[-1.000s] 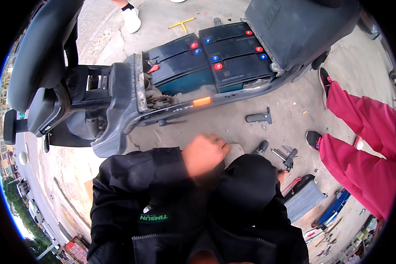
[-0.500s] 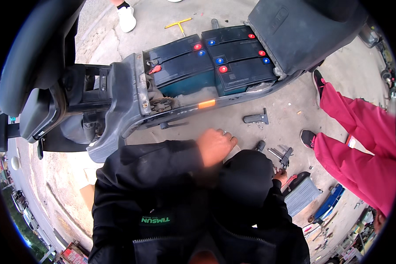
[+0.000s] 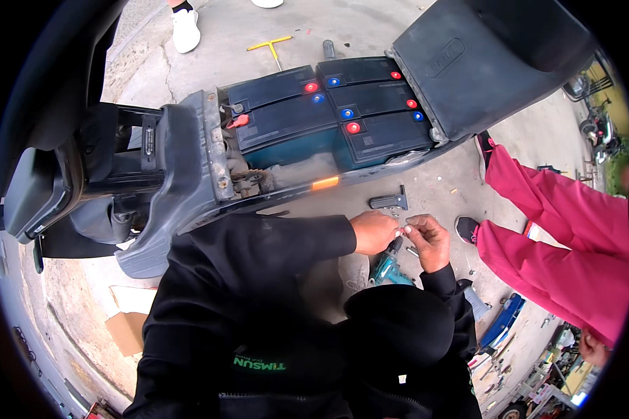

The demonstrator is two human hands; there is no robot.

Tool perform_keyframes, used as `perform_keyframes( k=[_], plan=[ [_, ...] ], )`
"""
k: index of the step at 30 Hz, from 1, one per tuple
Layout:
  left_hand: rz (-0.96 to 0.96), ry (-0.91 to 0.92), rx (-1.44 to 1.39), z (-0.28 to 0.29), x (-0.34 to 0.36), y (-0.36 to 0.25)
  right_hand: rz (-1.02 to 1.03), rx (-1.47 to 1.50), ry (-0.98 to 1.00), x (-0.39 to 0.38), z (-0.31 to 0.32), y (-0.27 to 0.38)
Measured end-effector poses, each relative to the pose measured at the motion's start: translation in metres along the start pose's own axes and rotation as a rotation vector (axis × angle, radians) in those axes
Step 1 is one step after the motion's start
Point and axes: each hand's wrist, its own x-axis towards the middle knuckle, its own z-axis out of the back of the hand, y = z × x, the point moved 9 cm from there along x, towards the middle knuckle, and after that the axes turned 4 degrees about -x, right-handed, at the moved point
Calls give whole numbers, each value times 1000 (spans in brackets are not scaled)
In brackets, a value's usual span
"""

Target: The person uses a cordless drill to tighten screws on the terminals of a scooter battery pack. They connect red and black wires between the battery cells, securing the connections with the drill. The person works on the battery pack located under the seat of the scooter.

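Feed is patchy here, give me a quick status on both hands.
Left hand and right hand together over the ground, pinching something small, too small to identify. Teal power drill just below them. Nothing blocking.

Both hands, left (image 3: 374, 232) and right (image 3: 428, 241), now meet fingertip to fingertip above the teal drill (image 3: 388, 269).

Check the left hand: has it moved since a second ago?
Yes. The left hand has gone right, away from the black knee, toward the dark tool on the ground, and now meets the right hand.
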Motion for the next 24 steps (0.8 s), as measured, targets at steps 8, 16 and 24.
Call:
perform_keyframes(
  k=[8,16,24],
  plan=[
    [45,-14,123,18,-21,13,-408,260,200,-4,-40,-36],
    [14,35,-71,21,-51,32,-309,387,328,-14,-61,-53],
    [170,65,-896,25,-43,16,-169,627,224,-5,-44,-27]
  ],
)
